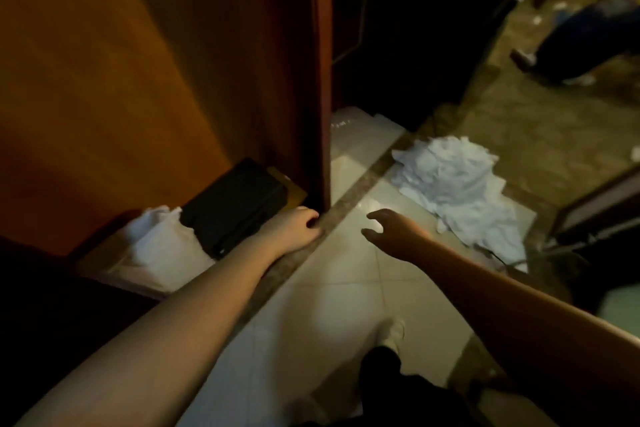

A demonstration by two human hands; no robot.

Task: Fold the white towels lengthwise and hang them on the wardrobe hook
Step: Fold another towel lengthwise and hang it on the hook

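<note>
Right hand [394,236] open, near crumpled towels [457,191] — floor

Towels [457,191] lie heaped on the floor [311,305] right of the wardrobe door [320,80] (ajar).

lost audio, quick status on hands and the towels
Left hand curled at wardrobe door bottom edge. Right hand open, empty, short of white towels heaped on floor. Nothing between.
</note>
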